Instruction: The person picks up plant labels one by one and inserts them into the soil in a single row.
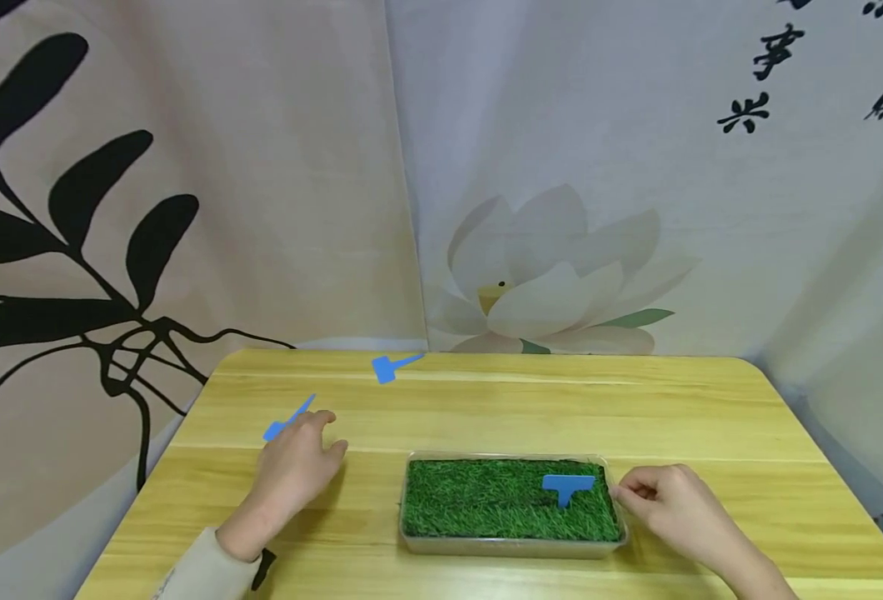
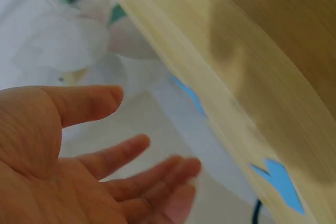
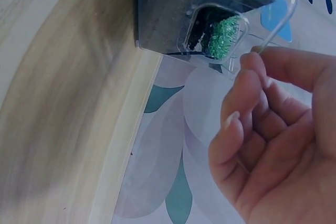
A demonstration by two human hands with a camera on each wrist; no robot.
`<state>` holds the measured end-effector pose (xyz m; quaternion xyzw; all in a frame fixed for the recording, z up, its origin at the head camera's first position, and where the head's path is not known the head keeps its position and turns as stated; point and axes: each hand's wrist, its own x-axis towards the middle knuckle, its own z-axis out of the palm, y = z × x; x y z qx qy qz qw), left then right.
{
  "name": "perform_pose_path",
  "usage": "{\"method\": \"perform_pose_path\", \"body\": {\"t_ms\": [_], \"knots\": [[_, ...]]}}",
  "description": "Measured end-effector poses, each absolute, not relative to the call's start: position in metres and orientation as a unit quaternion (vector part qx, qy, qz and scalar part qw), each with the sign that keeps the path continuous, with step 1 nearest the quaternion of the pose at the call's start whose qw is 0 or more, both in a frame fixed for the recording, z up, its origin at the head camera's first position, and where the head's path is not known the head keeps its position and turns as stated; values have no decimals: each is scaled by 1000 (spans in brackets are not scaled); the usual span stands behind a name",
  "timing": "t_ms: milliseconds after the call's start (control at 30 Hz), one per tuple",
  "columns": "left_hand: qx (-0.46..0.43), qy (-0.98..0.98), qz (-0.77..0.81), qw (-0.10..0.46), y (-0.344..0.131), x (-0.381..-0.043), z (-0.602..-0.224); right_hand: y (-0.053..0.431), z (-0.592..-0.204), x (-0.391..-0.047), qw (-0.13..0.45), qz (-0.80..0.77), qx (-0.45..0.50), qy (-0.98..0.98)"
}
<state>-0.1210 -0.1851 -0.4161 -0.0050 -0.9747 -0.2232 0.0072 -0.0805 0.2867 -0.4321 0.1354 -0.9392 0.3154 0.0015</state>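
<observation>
A clear plastic box [image 1: 516, 548] filled with green artificial turf [image 1: 479, 500] sits near the front of the table. One blue T-shaped plant label [image 1: 567, 484] stands in the turf on the right side, its broad head up. My right hand [image 1: 677, 507] pinches the box's right rim between thumb and index finger; the right wrist view shows the clear rim [image 3: 281, 29] at the fingertips. Over a second blue label [image 1: 274, 431] on the left, my left hand [image 1: 296, 467] hovers with fingers loosely spread, partly covering it in the head view. Nothing is in its grasp.
Another blue label [image 1: 386, 369] lies near the table's back edge. The wooden table [image 1: 516, 408] has rounded back corners and meets a printed cloth backdrop [image 1: 321, 167] with leaves, a lotus and written characters.
</observation>
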Motion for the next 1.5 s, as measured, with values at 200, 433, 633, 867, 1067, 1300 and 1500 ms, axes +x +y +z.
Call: {"method": "perform_pose_path", "body": {"t_ms": [200,433,633,867,1067,1300,1500], "knots": [[2,-986,-168,-12,-215,-139,-427,288,-434,-81,-4,327,145,-934],[24,-986,-156,-47,-240,-158,-440,290,-437,-82,4,338,155,-928],[41,-986,-145,-75,-251,-167,-445,290,-436,-83,3,340,156,-927],[49,-981,-163,-97,-253,-172,-443,289,-434,-82,-9,345,147,-927],[40,-978,-178,-98,-253,-173,-440,290,-433,-82,-13,344,143,-928],[-19,-978,-187,-89,-257,-178,-444,290,-432,-83,-10,344,145,-928],[-136,-973,-170,-81,-268,-181,-443,290,-433,-82,-13,350,145,-925]]}}
